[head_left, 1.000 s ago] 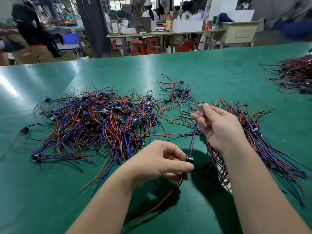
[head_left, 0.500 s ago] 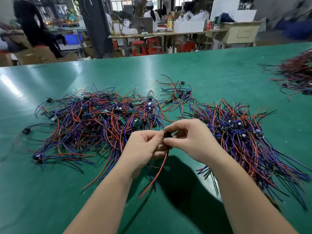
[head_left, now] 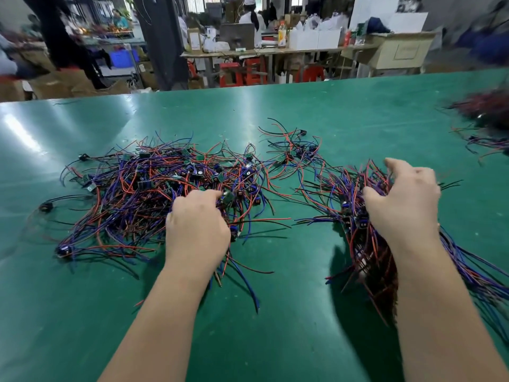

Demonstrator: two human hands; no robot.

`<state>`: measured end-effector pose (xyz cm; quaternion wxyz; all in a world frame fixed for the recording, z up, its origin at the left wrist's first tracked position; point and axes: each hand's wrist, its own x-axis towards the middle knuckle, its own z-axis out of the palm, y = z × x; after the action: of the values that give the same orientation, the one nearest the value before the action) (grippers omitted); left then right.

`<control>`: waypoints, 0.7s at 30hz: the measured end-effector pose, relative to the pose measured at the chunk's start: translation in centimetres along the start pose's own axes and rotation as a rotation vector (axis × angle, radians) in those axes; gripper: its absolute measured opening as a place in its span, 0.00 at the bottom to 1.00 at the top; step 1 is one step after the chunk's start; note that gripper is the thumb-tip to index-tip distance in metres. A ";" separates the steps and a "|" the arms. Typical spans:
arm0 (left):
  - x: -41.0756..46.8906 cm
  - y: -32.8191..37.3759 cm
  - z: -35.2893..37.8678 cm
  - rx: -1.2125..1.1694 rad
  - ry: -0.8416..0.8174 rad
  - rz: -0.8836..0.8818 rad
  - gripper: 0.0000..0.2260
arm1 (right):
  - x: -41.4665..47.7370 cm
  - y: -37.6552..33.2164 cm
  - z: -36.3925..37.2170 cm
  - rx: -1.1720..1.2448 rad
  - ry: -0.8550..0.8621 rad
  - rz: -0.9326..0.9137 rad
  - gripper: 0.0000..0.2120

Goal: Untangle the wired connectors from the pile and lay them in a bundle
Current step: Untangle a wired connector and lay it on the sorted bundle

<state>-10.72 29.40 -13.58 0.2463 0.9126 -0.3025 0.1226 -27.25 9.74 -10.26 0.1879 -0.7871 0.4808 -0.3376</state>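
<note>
A tangled pile of wired connectors (head_left: pixel 143 194), red, blue and black leads with small green boards, covers the left of the green table (head_left: pixel 261 334). My left hand (head_left: pixel 197 224) digs into the pile's right edge, fingers curled down, thumb pinching a small green-board connector (head_left: pixel 228 199). To the right lies the bundle of sorted connectors (head_left: pixel 367 252), leads running toward me. My right hand (head_left: pixel 405 199) hovers over the bundle's far end with thumb and fingers spread, holding nothing that I can see.
A small loose cluster of connectors (head_left: pixel 298 153) lies behind the gap between pile and bundle. Another blurred heap of wires (head_left: pixel 487 108) sits at the far right edge. Beyond the table are workbenches, red stools and people.
Both hands held one connector together in front of me; now they have parted. My right hand went right over the bundle and let go, my left went back into the pile.
</note>
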 end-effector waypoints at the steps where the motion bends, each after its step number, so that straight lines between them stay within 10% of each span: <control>1: -0.1 -0.1 0.3 0.085 -0.019 -0.033 0.17 | -0.2 -0.3 0.1 0.026 0.006 -0.027 0.25; 21: 0.5 -0.6 3.0 0.175 0.077 -0.157 0.08 | -5.7 -4.4 4.4 0.196 -0.343 -0.373 0.11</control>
<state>-9.70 27.96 -16.19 0.1860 0.9461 -0.2086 0.1636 -23.12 16.67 -12.59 0.2765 -0.8859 0.2537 -0.2728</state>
